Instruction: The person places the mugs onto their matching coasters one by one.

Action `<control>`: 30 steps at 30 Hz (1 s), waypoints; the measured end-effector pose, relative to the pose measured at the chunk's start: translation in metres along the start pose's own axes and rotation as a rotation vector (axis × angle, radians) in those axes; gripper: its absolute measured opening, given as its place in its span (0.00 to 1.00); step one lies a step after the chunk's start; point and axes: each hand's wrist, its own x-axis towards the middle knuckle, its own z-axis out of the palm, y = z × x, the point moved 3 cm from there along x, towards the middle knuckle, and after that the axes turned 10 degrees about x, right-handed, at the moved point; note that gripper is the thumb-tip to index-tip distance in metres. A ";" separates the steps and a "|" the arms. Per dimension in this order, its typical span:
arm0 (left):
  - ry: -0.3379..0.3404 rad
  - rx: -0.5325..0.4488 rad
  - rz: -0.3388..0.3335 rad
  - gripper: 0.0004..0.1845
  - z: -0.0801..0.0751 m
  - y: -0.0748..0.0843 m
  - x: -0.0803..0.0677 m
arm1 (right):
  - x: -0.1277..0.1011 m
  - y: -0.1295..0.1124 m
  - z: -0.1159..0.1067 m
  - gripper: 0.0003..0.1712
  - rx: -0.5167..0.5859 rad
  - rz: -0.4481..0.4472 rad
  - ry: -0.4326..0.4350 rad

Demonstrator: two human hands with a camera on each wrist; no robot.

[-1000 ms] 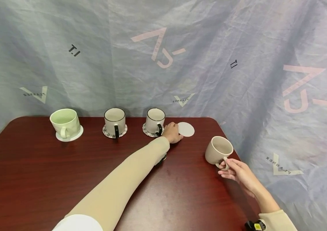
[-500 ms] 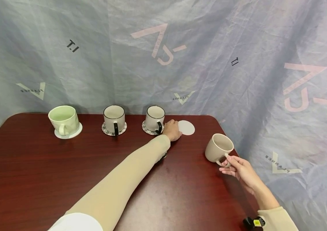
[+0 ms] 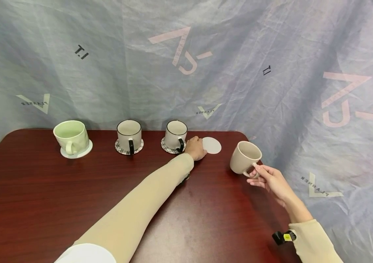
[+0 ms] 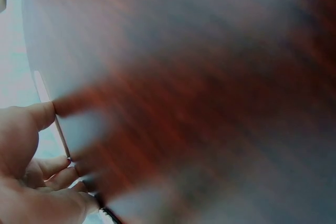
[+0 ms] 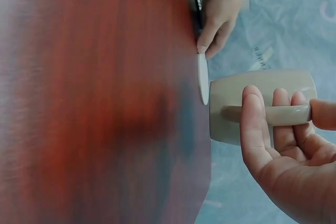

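Observation:
My right hand point(image 3: 273, 182) pinches the handle of a beige mug point(image 3: 240, 159) between thumb and fingers, near the table's right edge. In the right wrist view the thumb lies on the handle of the mug point(image 5: 226, 90), with the fingers curled beneath it. The mug appears held just above the table. To its left, my left hand point(image 3: 195, 148) rests its fingertips on the table, the thumb touching the edge of a round white coaster point(image 3: 212, 145). Blurred table fills most of the left wrist view, with the left hand point(image 4: 31, 161) at its lower left.
Along the back of the dark red table point(image 3: 58, 197) stand a green mug point(image 3: 74, 137) on a white coaster and two white mugs point(image 3: 129, 133) with black handles on checked coasters. One is close beside my left hand. A printed grey cloth point(image 3: 114, 73) hangs behind.
My right hand has carried the beige mug farther back and slightly left, closer to the white coaster. The left hand stays beside the coaster.

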 end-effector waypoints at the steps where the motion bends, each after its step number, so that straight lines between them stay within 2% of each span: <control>1: 0.001 -0.002 0.000 0.34 0.000 0.000 0.000 | 0.004 -0.002 0.001 0.19 -0.003 -0.002 0.003; 13: 0.013 -0.009 -0.001 0.33 0.002 0.000 0.003 | 0.050 -0.011 0.017 0.22 -0.061 -0.004 0.030; 20: 0.010 0.001 -0.013 0.33 0.003 0.000 0.005 | 0.079 -0.008 0.026 0.23 -0.085 -0.016 0.058; 30: 0.014 -0.005 0.007 0.34 0.003 -0.001 0.003 | 0.116 0.000 0.034 0.24 -0.092 -0.047 0.071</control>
